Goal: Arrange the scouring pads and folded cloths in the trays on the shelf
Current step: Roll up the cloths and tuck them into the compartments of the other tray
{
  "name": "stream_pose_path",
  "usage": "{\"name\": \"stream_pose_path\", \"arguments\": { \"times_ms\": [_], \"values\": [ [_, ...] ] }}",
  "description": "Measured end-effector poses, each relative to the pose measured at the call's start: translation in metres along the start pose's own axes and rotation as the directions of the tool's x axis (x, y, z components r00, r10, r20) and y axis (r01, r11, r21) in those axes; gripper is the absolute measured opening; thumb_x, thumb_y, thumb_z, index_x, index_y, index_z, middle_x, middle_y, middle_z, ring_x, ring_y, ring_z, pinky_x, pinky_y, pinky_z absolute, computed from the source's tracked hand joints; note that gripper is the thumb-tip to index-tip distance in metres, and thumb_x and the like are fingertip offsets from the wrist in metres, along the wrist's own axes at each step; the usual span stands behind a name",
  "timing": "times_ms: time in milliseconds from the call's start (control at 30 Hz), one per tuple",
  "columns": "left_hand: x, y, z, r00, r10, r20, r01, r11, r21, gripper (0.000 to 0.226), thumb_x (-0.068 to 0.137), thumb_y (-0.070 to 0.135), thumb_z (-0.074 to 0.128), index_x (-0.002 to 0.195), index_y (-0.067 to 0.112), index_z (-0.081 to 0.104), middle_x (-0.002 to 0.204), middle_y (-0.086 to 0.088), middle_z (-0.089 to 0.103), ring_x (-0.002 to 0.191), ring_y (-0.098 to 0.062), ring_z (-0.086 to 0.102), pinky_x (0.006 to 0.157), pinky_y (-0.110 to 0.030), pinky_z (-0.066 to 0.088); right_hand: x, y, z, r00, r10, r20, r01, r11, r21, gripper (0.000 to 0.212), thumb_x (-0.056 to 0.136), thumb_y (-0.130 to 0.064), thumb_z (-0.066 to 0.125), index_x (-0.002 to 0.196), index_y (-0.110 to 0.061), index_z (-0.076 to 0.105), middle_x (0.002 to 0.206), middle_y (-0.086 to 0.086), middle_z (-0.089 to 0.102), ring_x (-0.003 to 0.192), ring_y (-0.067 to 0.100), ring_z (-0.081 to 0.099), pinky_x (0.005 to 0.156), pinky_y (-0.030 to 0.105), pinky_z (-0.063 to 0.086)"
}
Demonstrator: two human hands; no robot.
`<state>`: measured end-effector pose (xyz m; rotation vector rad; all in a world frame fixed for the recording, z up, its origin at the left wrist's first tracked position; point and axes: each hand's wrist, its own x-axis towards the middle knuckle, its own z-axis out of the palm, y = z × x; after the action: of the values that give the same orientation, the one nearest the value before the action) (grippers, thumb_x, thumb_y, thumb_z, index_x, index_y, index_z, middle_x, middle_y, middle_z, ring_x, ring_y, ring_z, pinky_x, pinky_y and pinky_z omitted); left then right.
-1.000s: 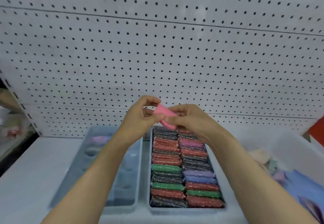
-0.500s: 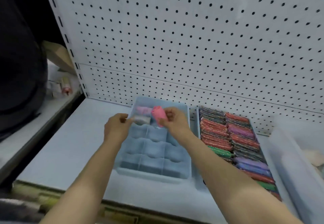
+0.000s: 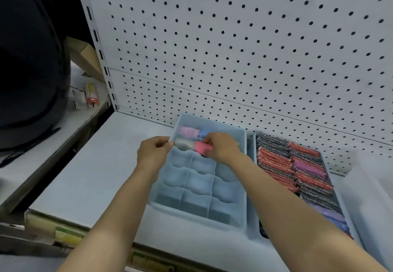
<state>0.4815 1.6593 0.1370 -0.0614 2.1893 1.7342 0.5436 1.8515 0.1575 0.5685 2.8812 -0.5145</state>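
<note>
A pale blue divided tray (image 3: 241, 218) stands on the shelf against the pegboard. Its back cells hold a lilac-pink folded cloth (image 3: 187, 130), a blue cloth (image 3: 203, 133) and a grey cloth (image 3: 184, 144). My right hand (image 3: 221, 147) is shut on a pink rolled cloth (image 3: 202, 147) over the second row, middle cell. My left hand (image 3: 154, 151) pinches the tray's left rim beside the grey cloth. To the right, a second tray (image 3: 253, 165) is packed with glittery scouring pads (image 3: 297, 171) in red, black, purple and blue.
A translucent white bin (image 3: 370, 188) sits at the far right. A white pegboard (image 3: 234, 48) backs the shelf. On the left are a dark-clothed person (image 3: 29, 59), a cardboard box (image 3: 85, 56) and small packets (image 3: 90, 96) on a lower shelf.
The view swung left and both hands moved from above the scouring pad tray to the divided tray. The pink cloth has come down to the second row beside the grey cloth.
</note>
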Motion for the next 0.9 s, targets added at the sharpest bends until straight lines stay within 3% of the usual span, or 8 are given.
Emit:
{"name": "stream_pose_path", "arguments": {
  "times_ms": [100,133,267,433,533,633,767,900],
  "values": [
    [-0.002,0.001,0.000,1.000,-0.005,-0.003,0.005,1.000,0.002,0.008,0.089,0.015,0.071,0.095,0.020,0.073,0.093,0.002,0.071,0.089,-0.019,0.061,0.077,-0.030,0.045,0.000,0.003,-0.005,1.000,-0.005,0.010,0.003,0.991,0.137,0.026,0.087,-0.042,0.063,0.072,-0.021,0.069,0.064,0.002,0.058,0.058,0.016,0.048,0.058,0.029,0.040],
    [-0.003,0.002,0.000,1.000,-0.006,-0.005,0.006,1.000,0.003,0.008,0.089,0.015,0.071,0.095,0.020,0.073,0.093,0.003,0.070,0.089,-0.019,0.061,0.077,-0.029,0.045,-0.001,0.003,-0.002,1.000,-0.001,-0.010,0.002,0.992,0.126,0.028,0.088,-0.040,0.061,0.067,-0.022,0.065,0.060,0.000,0.053,0.055,0.016,0.044,0.054,0.028,0.035],
    [-0.006,0.005,0.001,1.000,-0.009,-0.022,0.010,1.000,0.018,0.011,0.089,0.016,0.071,0.100,0.018,0.073,0.097,0.002,0.071,0.094,-0.019,0.062,0.081,-0.031,0.047,-0.003,-0.002,0.016,0.998,-0.046,-0.046,0.043,0.998,-0.055,0.025,0.095,-0.035,0.054,0.096,-0.015,0.069,0.091,0.013,0.069,0.087,0.033,0.063,0.063,0.031,0.038],
    [-0.009,0.010,0.002,0.998,-0.019,-0.054,0.024,0.995,0.098,0.006,0.089,0.018,0.071,0.093,0.022,0.073,0.101,-0.004,0.073,0.098,-0.028,0.065,0.092,-0.045,0.054,-0.014,0.004,-0.005,0.997,-0.082,0.008,0.081,0.994,0.074,0.019,0.096,-0.034,0.054,0.100,-0.018,0.063,0.102,0.010,0.067,0.095,0.029,0.060,0.070,0.030,0.040],
    [-0.018,0.019,0.016,0.988,0.040,-0.149,-0.002,0.968,0.250,0.027,0.092,0.021,0.066,0.118,0.015,0.067,0.122,-0.010,0.067,0.109,-0.031,0.060,0.098,-0.046,0.049,-0.033,0.019,-0.034,0.988,-0.116,-0.098,0.133,0.973,0.187,0.030,0.093,-0.033,0.059,0.115,-0.014,0.065,0.115,0.009,0.067,0.108,0.027,0.060,0.086,0.037,0.049],
    [-0.038,0.043,0.056,0.942,0.224,-0.249,-0.086,0.881,0.466,0.044,0.093,0.025,0.062,0.134,0.009,0.056,0.133,-0.021,0.057,0.126,-0.040,0.046,0.104,-0.046,0.037,-0.065,0.052,-0.073,0.965,-0.144,-0.220,0.203,0.940,0.274,0.036,0.093,-0.032,0.061,0.125,-0.015,0.064,0.124,0.005,0.067,0.113,0.020,0.062,0.097,0.035,0.048],
    [-0.095,0.077,0.157,0.884,0.452,-0.120,-0.363,0.825,0.433,0.043,0.092,0.020,0.062,0.131,0.005,0.058,0.130,-0.024,0.057,0.125,-0.038,0.047,0.106,-0.044,0.035,-0.131,0.121,-0.122,0.937,-0.147,-0.317,0.255,0.907,0.334,0.030,0.096,-0.030,0.061,0.122,-0.017,0.066,0.121,0.001,0.069,0.105,0.014,0.066,0.096,0.028,0.047],
    [-0.182,0.085,0.274,0.816,0.556,0.159,-0.574,0.748,0.332,0.038,0.095,0.026,0.061,0.131,0.013,0.058,0.136,-0.012,0.053,0.131,-0.029,0.042,0.108,-0.040,0.033,-0.197,0.224,-0.150,0.916,-0.025,-0.400,0.186,0.910,0.369,0.022,0.094,-0.027,0.064,0.113,-0.018,0.071,0.110,-0.004,0.073,0.096,0.010,0.067,0.090,0.025,0.051]
  ]
}}
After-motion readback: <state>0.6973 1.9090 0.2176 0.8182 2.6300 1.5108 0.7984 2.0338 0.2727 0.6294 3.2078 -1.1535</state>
